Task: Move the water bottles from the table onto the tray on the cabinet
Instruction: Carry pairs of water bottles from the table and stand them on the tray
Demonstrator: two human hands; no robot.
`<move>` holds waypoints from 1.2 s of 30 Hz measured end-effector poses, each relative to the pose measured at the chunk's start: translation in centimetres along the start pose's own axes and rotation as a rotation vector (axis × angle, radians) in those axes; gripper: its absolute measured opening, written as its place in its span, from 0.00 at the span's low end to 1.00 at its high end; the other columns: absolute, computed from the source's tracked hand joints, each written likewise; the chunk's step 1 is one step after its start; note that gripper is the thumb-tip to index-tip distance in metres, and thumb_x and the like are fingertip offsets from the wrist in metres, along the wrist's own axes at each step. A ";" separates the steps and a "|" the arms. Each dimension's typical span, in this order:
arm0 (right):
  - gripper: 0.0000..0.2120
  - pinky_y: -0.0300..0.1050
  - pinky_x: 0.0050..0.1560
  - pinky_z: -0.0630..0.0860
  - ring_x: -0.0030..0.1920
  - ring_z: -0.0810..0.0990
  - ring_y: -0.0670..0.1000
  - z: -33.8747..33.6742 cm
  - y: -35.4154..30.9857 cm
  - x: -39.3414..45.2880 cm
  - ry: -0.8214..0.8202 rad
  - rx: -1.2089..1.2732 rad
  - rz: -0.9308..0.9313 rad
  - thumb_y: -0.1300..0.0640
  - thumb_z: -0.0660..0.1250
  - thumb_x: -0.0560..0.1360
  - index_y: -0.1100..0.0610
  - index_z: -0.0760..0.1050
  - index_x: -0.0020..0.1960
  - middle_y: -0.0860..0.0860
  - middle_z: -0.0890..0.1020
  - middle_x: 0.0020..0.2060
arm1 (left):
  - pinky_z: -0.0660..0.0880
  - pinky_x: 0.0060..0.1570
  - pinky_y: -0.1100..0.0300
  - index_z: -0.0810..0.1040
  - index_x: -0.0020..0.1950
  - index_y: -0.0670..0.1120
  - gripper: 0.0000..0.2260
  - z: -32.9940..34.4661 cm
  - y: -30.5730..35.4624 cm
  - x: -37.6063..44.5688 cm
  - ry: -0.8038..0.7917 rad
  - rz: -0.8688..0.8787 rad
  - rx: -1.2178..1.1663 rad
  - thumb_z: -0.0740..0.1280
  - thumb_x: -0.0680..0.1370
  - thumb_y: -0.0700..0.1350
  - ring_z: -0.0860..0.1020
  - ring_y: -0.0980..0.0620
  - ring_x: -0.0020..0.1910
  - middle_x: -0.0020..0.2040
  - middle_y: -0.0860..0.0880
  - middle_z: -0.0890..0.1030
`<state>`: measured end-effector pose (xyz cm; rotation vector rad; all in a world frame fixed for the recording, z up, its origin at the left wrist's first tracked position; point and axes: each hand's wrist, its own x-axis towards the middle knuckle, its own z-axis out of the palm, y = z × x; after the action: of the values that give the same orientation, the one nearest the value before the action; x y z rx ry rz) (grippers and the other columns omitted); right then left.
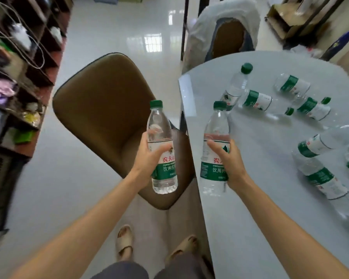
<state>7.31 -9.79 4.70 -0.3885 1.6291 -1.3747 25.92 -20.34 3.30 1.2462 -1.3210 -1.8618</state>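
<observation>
My left hand (147, 158) grips a clear water bottle (160, 127) with a green cap and green label, held upright in the air over a brown chair. My right hand (229, 160) grips a second, identical water bottle (215, 127), upright above the left edge of the white table (250, 218). Several more bottles lie on their sides on the table, among them one (257, 100) near the middle and one (318, 142) at the right. One bottle (237, 85) stands tilted behind them. No tray or cabinet top is visible.
A brown padded chair (101, 109) stands left of the table, below my left hand. A second chair (228, 37) draped in white cloth stands beyond the table. Dark shelving (22, 63) full of clutter lines the left wall. Glossy white floor (119, 33) lies between them.
</observation>
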 end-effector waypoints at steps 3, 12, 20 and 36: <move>0.23 0.52 0.45 0.81 0.43 0.82 0.58 7.2 -2.1 -0.2 -0.115 0.038 -0.025 0.52 0.72 0.70 0.58 0.72 0.62 0.61 0.82 0.47 | 0.80 0.50 0.45 0.69 0.65 0.48 0.28 -6.7 1.8 -1.2 0.045 0.020 -0.165 0.74 0.68 0.47 0.82 0.42 0.48 0.54 0.40 0.80; 0.27 0.47 0.41 0.81 0.44 0.84 0.55 36.6 -3.6 -1.2 -0.370 -0.002 -0.096 0.48 0.70 0.69 0.57 0.70 0.64 0.58 0.82 0.47 | 0.81 0.45 0.49 0.72 0.65 0.47 0.24 -34.2 9.2 -1.6 0.178 0.169 -0.243 0.70 0.70 0.51 0.83 0.42 0.46 0.53 0.40 0.82; 0.18 0.48 0.46 0.81 0.48 0.84 0.53 57.5 -5.9 0.9 -0.508 -0.150 -0.175 0.51 0.70 0.71 0.48 0.72 0.59 0.52 0.83 0.50 | 0.79 0.39 0.55 0.74 0.62 0.44 0.22 -52.4 15.4 1.8 0.247 0.201 -0.351 0.70 0.71 0.49 0.82 0.47 0.39 0.46 0.45 0.83; 0.22 0.51 0.47 0.81 0.47 0.84 0.52 86.9 -19.4 27.2 -0.592 -0.223 -0.358 0.46 0.71 0.65 0.46 0.74 0.58 0.50 0.84 0.47 | 0.79 0.37 0.57 0.77 0.55 0.48 0.11 -73.5 32.2 29.6 0.361 0.304 -0.330 0.69 0.73 0.46 0.83 0.51 0.37 0.40 0.48 0.85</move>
<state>56.84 -87.89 15.79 -1.1482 1.2460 -1.1716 76.46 -88.33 14.90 1.0746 -0.9068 -1.4821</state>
